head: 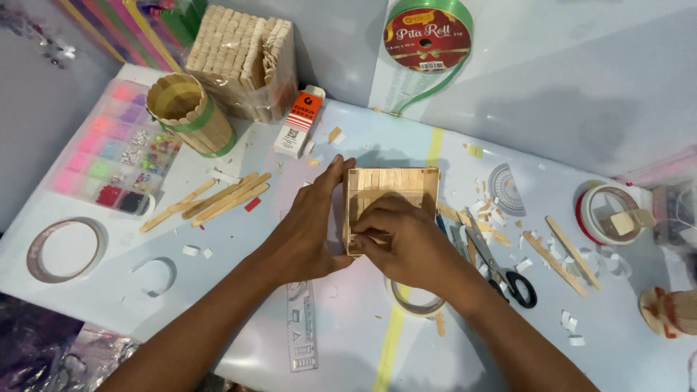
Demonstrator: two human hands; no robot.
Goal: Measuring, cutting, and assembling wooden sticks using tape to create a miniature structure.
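Observation:
A small open box (392, 185) made of wooden craft sticks stands on the white table in the middle of the view. My left hand (308, 225) holds its left wall from outside, thumb up along the edge. My right hand (410, 239) reaches into the box from the front, fingers pressed against the inner near-left corner; what is under the fingertips is hidden. A tape roll (414, 301) lies partly under my right wrist.
Loose craft sticks (218, 199) lie left of the box, a stick cylinder (190, 115) and a stick bundle (243, 62) behind them. A glue box (299, 122), bead tray (116, 149), scissors (501, 268), clear ruler (301, 334), green ribbon roll (427, 40) and tape rings (606, 214) surround the work area.

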